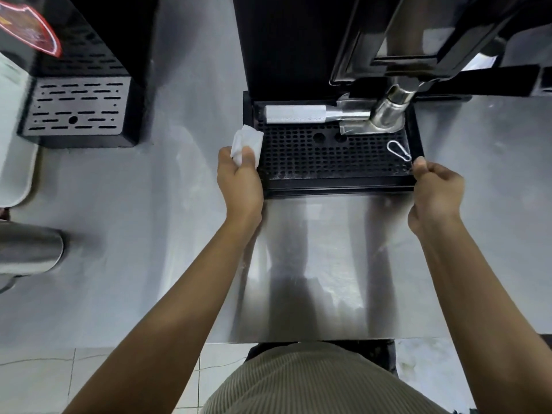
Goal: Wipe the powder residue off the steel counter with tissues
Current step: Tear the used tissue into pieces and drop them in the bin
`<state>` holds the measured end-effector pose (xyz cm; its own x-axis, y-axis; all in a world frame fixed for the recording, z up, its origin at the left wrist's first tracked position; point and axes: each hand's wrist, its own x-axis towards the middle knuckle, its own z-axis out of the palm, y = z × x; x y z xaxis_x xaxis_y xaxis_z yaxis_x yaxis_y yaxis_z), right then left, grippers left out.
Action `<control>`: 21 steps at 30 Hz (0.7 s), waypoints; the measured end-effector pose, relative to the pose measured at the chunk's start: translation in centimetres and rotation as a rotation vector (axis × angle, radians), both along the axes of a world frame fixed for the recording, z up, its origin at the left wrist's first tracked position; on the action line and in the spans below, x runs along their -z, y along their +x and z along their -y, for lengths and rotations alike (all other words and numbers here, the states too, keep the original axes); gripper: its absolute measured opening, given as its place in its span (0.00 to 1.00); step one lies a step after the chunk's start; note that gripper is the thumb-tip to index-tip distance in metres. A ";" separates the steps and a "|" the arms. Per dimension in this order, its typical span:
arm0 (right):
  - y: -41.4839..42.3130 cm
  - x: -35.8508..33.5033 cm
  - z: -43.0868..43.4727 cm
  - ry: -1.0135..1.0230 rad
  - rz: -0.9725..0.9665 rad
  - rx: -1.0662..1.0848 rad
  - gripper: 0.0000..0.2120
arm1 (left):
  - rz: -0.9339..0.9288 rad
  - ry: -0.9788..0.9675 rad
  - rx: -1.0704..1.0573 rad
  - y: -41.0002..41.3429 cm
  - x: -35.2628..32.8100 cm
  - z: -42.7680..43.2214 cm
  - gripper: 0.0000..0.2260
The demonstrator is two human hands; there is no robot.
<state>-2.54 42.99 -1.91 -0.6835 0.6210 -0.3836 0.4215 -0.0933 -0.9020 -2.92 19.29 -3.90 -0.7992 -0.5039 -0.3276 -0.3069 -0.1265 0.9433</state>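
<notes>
My left hand (239, 177) grips a crumpled white tissue (246, 143) and sits at the left front corner of a black perforated drip tray (337, 186). My right hand (434, 192) holds the tray's right front corner, thumb on the rim. The steel counter (313, 264) stretches from the tray to the near edge, with faint whitish smears on it. On the tray lie a steel tool with a white handle (294, 114) and a small wire clip (398, 150).
A black machine (388, 40) stands behind the tray, its steel spout (391, 110) hanging over it. A second black machine with a slotted grate (77, 107) is at far left. A steel cup (28, 249) lies at the left edge. Tiled floor shows below the counter.
</notes>
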 end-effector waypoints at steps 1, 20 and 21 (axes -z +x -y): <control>0.0 0.1 0.0 0.009 0.002 0.006 0.15 | -0.013 0.003 -0.002 0.0 0.1 -0.1 0.04; 4.7 3.4 6.9 1.128 -0.396 -0.648 0.15 | -0.120 -0.590 0.079 5.5 -0.3 7.7 0.04; 4.4 3.9 7.6 1.155 -0.419 -0.691 0.14 | -0.143 -0.685 0.126 6.4 0.2 7.7 0.06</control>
<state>1.89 35.41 -5.82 -0.9103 -0.0611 0.4095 -0.2374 0.8873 -0.3953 3.44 11.62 -4.12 -0.8763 -0.4602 0.1426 -0.1475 0.5381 0.8299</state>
